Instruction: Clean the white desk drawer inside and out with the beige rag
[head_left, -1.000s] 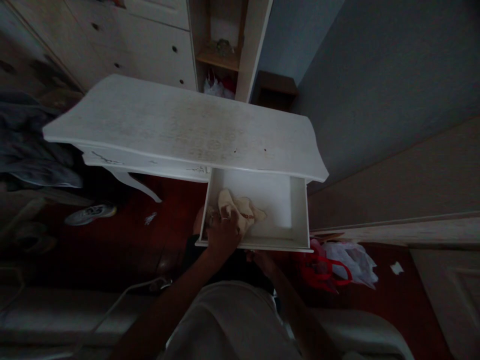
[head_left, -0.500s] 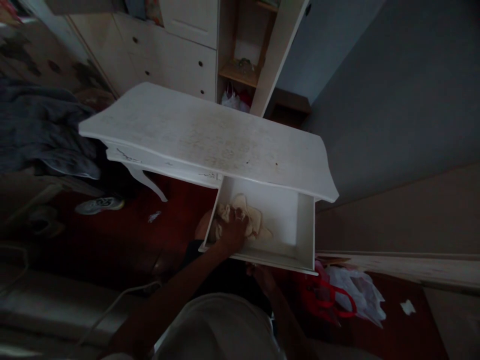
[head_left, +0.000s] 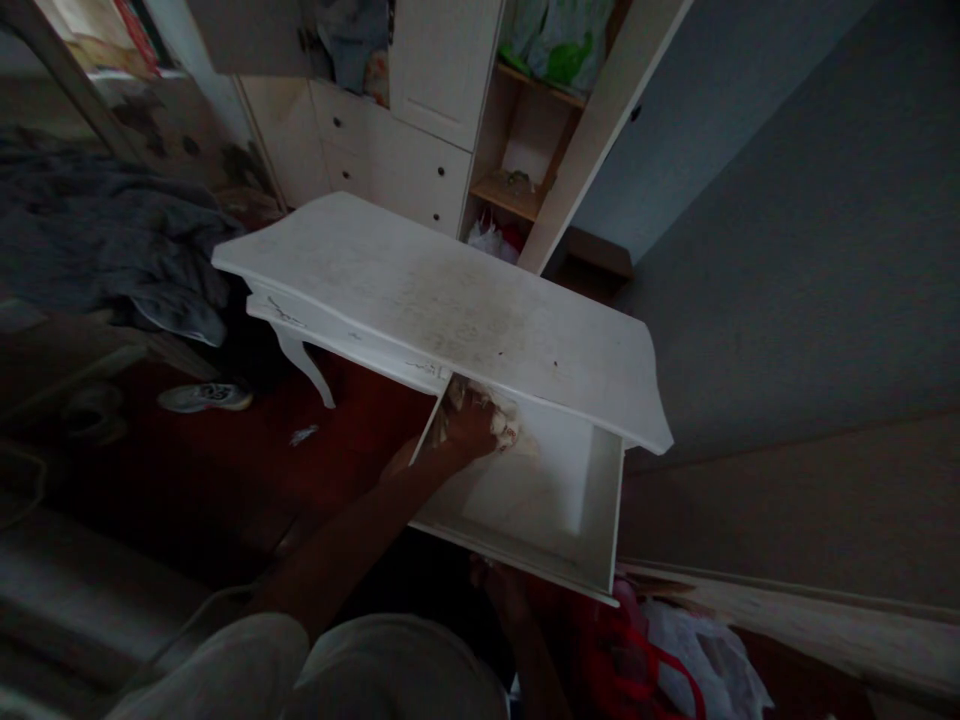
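A white drawer (head_left: 616,520) is pulled out from a white table (head_left: 360,240) with curved edges. My left hand (head_left: 471,425) is inside it, at the left and toward the back, closed on a crumpled cream cloth (head_left: 508,432). Part of the cloth is hidden under the hand. Just below the drawer's front panel is my right hand (head_left: 502,590), fingers curled in dim light. What it grips, if anything, cannot be made out.
A red bag (head_left: 619,655) and a white plastic bag (head_left: 697,650) lie on the floor at the right. A shoe (head_left: 206,397) is on the red floor at left, below dark clothing (head_left: 150,240). A cabinet (head_left: 420,150) stands behind the table.
My left hand has pushed the cloth deeper into the drawer, bunching it toward the back left. My right hand stays below the drawer front. The view has shifted and tilted.
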